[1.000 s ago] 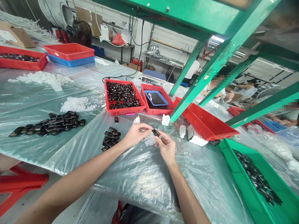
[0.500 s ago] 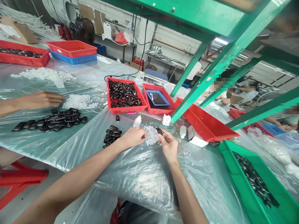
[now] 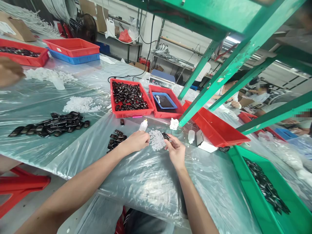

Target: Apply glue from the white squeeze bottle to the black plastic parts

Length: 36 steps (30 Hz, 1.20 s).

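Note:
My right hand grips a small glossy black plastic part between thumb and fingers, at the right edge of a pile of tiny translucent white pieces. On the pile's left side my left hand is closed, fingertips pinched together; what they hold, if anything, is too small to make out. A group of similar black parts lies left of my left hand, partly hidden by my forearm. Just behind that hand stands a small bottle with a yellow tip.
Behind are a red tray of black parts and a red tray holding a blue one. A green bin and green frame post stand to the right. A co-worker's hand is at far left, near black parts.
My left hand has shifted slightly left from the white pieces. My right hand stays nearly still with the black part. The co-worker's hand has moved back and left, away from the nearer white pile.

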Each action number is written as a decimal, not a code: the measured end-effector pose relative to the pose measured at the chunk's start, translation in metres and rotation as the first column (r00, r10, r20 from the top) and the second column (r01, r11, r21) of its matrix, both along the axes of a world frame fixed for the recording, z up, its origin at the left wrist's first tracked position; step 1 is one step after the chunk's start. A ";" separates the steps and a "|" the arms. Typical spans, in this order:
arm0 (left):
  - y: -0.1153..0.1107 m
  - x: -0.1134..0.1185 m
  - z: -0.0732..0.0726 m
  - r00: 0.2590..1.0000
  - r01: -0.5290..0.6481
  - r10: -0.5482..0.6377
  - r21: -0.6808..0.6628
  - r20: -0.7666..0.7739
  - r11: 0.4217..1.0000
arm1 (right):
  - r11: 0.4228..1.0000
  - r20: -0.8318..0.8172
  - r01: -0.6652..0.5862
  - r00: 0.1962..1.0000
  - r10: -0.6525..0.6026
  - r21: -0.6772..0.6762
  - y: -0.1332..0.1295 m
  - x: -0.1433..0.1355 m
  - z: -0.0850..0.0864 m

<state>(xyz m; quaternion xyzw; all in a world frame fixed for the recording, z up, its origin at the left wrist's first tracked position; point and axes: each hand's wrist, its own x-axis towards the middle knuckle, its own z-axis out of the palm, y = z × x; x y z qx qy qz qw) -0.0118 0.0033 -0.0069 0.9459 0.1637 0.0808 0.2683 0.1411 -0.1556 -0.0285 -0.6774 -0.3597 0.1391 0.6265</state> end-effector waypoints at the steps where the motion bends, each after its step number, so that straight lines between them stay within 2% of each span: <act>1: 0.000 0.000 -0.001 1.000 -0.003 0.003 -0.009 0.016 1.000 | 1.000 0.001 -0.001 1.000 0.001 -0.003 0.000 0.000 0.000; 6: 0.002 0.003 -0.003 1.000 0.015 -0.014 0.047 -0.012 0.999 | 1.000 0.010 -0.013 1.000 0.013 -0.015 0.000 -0.001 0.001; 9: 0.003 0.004 0.002 0.996 0.011 -0.015 0.047 0.088 0.999 | 0.999 0.012 -0.029 0.999 0.030 -0.031 0.000 -0.003 0.002; 11: 0.002 0.006 0.006 0.974 0.002 0.004 -0.026 0.226 1.000 | 0.998 0.010 -0.045 0.999 0.046 -0.041 0.000 -0.003 0.002; 13: 0.000 0.006 0.009 0.938 0.048 0.003 -0.139 0.346 0.989 | 0.996 0.007 -0.068 0.998 0.069 -0.056 0.000 -0.004 0.002; 17: -0.004 0.007 0.009 0.892 0.174 -0.026 -0.290 0.451 0.941 | 0.988 0.004 -0.124 0.992 0.125 -0.090 0.000 -0.004 0.002; 23: -0.004 0.007 0.008 0.886 0.220 -0.027 -0.368 0.463 0.904 | 0.983 -0.002 -0.153 0.988 0.154 -0.098 -0.002 -0.007 0.004; 30: -0.002 0.007 0.006 0.891 0.252 -0.101 -0.299 0.442 0.920 | 0.978 -0.018 -0.186 0.982 0.185 -0.094 -0.002 -0.007 0.005; 36: -0.002 0.002 0.015 0.904 0.288 -0.166 -0.272 0.394 0.918 | 0.927 -0.115 -0.359 0.930 0.348 -0.103 -0.005 -0.001 0.008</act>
